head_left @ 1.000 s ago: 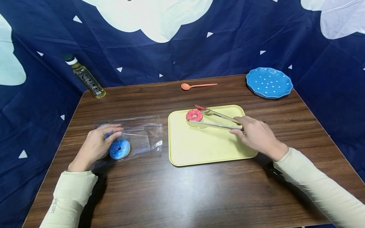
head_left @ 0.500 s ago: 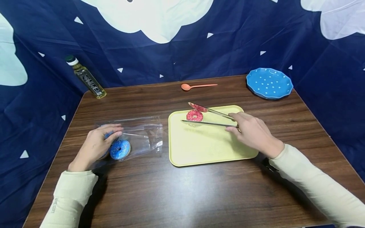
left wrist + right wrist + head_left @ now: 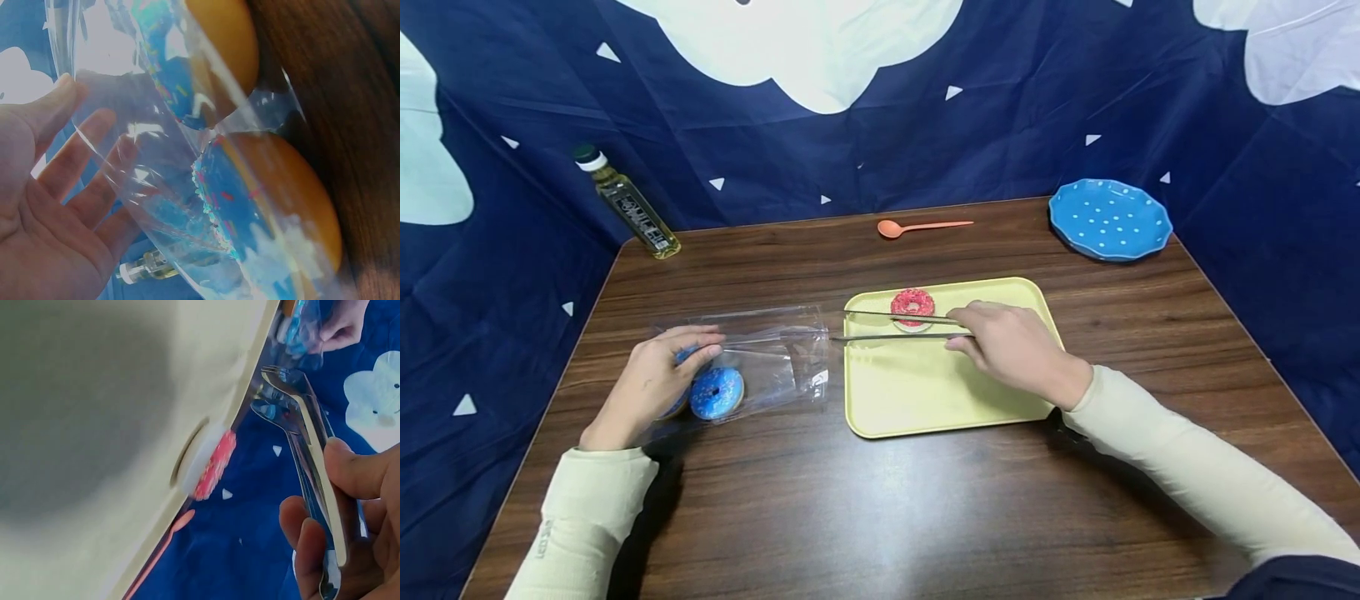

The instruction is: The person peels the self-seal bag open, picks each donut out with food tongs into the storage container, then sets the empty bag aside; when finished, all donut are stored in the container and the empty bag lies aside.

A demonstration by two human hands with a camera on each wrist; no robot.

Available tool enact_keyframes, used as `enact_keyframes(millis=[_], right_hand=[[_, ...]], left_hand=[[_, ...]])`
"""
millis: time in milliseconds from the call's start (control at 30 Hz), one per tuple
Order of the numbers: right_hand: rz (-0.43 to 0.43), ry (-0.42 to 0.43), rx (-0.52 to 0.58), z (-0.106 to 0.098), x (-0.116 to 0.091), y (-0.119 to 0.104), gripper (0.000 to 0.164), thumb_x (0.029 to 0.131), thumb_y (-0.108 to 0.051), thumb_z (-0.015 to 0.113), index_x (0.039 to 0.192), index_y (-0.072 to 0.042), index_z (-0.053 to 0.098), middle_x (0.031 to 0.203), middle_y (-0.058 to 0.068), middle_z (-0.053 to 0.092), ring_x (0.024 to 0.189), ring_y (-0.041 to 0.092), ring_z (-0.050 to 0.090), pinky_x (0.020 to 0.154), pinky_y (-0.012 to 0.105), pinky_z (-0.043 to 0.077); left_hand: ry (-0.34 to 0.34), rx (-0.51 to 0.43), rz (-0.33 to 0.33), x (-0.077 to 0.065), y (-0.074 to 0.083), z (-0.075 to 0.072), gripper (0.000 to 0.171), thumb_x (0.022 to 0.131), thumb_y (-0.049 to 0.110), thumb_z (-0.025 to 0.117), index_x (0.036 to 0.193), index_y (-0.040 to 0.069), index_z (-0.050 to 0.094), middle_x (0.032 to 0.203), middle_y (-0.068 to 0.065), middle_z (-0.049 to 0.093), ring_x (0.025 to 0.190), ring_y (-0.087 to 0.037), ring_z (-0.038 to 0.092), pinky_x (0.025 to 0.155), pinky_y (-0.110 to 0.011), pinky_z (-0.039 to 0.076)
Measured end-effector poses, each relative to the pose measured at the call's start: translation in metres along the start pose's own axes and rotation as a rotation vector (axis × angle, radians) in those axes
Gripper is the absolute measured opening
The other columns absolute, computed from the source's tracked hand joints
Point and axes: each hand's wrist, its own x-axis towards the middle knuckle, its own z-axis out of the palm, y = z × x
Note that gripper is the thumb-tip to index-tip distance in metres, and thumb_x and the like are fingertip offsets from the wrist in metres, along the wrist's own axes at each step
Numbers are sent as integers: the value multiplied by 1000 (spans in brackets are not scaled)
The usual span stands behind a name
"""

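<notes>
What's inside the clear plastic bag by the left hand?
At least two sprinkled, blue-iced donuts show through the clear plastic bag. The left hand hides part of it from above, so whether there are more, I can't tell.

Silver tongs (image 3: 898, 336); a pale yellow tray (image 3: 925, 396) bearing a pink-red doughnut (image 3: 913, 296). At left, blue doughnuts (image 3: 727, 395) with multicoloured sprinkles, in a clear bag (image 3: 767, 375). Far right, a white-dotted blue plate (image 3: 1108, 218); far middle, an orange spoon (image 3: 925, 226). The table (image 3: 820, 508) is brown wood grain, the backdrop (image 3: 880, 162) navy with white triangles.
</notes>
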Motion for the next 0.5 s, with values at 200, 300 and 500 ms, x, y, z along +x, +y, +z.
enact_keyframes(millis=[200,300,500], right_hand=[[-35,-36,14,11,15,-15,28,89,-25,79,110,-6,73,85,3,70,75,19,68,58,42,56],[-60,-45,20,18,23,-21,29,90,-24,78,110,-5,73,93,4,73,83,21,71,63,42,58],[-111,-51,11,31,37,-31,27,91,-27,77,105,-4,71,88,3,68,79,20,68,63,40,58]], left_hand=[[4,3,-2,-1,0,0,26,102,22,63,116,4,75,127,-16,66,122,-40,57,98,-62,43],[5,4,-2,-1,-1,0,27,102,23,63,116,4,75,127,-15,66,122,-40,57,98,-62,43],[4,1,11,0,-1,0,28,103,24,62,117,4,75,127,-16,66,122,-40,57,97,-62,44]])
